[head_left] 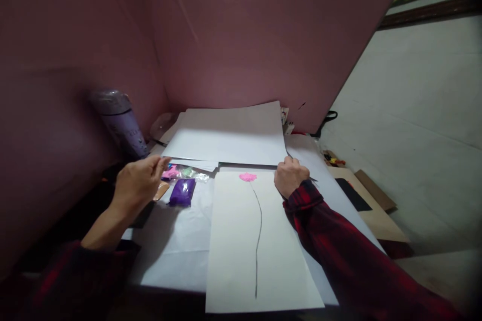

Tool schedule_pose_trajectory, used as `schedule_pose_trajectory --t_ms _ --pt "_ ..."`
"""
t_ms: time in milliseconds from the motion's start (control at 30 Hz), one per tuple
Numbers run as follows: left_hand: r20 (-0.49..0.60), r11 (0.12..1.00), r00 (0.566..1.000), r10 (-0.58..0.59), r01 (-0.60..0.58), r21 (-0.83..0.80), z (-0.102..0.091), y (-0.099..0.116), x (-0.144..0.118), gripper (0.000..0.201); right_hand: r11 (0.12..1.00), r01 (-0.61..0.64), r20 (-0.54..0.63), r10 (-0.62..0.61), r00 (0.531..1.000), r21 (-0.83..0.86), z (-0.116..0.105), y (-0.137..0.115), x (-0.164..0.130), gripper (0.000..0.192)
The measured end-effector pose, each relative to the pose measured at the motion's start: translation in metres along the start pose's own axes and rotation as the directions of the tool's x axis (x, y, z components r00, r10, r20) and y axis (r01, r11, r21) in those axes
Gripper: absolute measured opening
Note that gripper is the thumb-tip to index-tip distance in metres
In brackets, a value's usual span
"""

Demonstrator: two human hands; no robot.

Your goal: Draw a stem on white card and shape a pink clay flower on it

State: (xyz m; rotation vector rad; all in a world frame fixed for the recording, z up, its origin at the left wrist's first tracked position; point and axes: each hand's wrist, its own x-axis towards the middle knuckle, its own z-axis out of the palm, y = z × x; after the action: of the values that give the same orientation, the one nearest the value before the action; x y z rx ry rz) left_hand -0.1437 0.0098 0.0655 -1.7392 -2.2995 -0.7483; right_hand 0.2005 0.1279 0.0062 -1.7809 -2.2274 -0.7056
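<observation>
Pink walls [233, 35] back a white-covered counter [173, 246]. A smooth blank sheet [229, 140] is clamped at near corners by left fingers [156, 166] and right fingers [283, 172]; below, between them, lie paper [233, 261] with a textured pink flower [247, 177] and a glossy purple packet [183, 193].

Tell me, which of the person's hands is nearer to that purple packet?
Left. The left hand is left of the purple packet, holding the near-left corner of the large white sheet; the right hand is farther, to the packet's right, at the sheet's near-right corner.
</observation>
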Motion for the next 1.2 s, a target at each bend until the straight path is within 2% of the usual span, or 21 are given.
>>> schedule_pose_trajectory --t_ms 67,133,200,333,533,667,767,833,900,967,1033,1200 --pt "0.105 0.999 0.994 0.034 -0.037 0.029 0.01 0.001 -0.014 0.023 1.0 0.015 -0.038 -0.015 0.999 0.014 0.0 0.0 0.0 0.022" --pt "0.184 0.976 0.965 0.186 -0.203 0.076 0.021 0.006 -0.029 0.025 0.999 0.031 -0.074 -0.028 0.997 0.035 0.0 -0.001 0.0 0.021" --pt "0.212 0.94 0.938 0.273 -0.307 0.148 0.03 0.013 -0.042 0.027 0.997 0.044 -0.104 -0.038 0.994 0.058 0.0 -0.001 0.0 0.021" --pt "0.184 0.912 0.927 0.327 -0.361 0.196 0.034 0.024 -0.055 0.026 0.994 0.061 -0.136 -0.048 0.99 0.09 0.004 0.0 0.0 0.021" --pt "0.218 0.879 0.901 0.376 -0.421 0.226 0.031 0.031 -0.06 0.02 0.993 0.046 -0.143 -0.03 0.989 0.11 0.008 0.0 -0.001 0.023" --pt "0.203 0.893 0.904 0.376 -0.412 0.181 0.034 0.027 -0.06 0.021 0.992 0.034 -0.14 -0.017 0.99 0.122 0.008 0.0 -0.002 0.023" --pt "0.197 0.92 0.913 0.357 -0.38 0.093 0.025 0.012 -0.047 0.026 0.99 0.031 -0.123 -0.014 0.992 0.134 0.005 0.0 -0.002 0.022" --pt "0.158 0.954 0.95 0.27 -0.287 0.09 0.013 -0.001 -0.033 0.023 0.99 0.029 -0.113 -0.013 0.993 0.14 0.004 0.0 -0.002 0.022" --pt "0.126 0.966 0.984 0.128 -0.152 0.207 0.001 -0.013 -0.019 0.018 0.989 0.021 -0.106 -0.006 0.994 0.145 0.003 -0.001 -0.002 0.022" --pt "0.118 0.96 0.989 0.089 -0.116 0.256 -0.006 -0.02 -0.011 0.024 0.989 0.015 -0.099 0.0 0.995 0.149 0.003 -0.001 -0.002 0.022" --pt "0.131 0.939 0.988 0.085 -0.123 0.322 -0.004 -0.021 -0.009 0.025 0.988 0.013 -0.093 0.002 0.996 0.156 0.003 -0.001 -0.002 0.022" --pt "0.094 0.894 0.986 0.135 -0.162 0.418 0.017 -0.024 -0.014 0.025 0.986 0.008 -0.085 0.007 0.996 0.168 0.003 0.0 -0.002 0.023"
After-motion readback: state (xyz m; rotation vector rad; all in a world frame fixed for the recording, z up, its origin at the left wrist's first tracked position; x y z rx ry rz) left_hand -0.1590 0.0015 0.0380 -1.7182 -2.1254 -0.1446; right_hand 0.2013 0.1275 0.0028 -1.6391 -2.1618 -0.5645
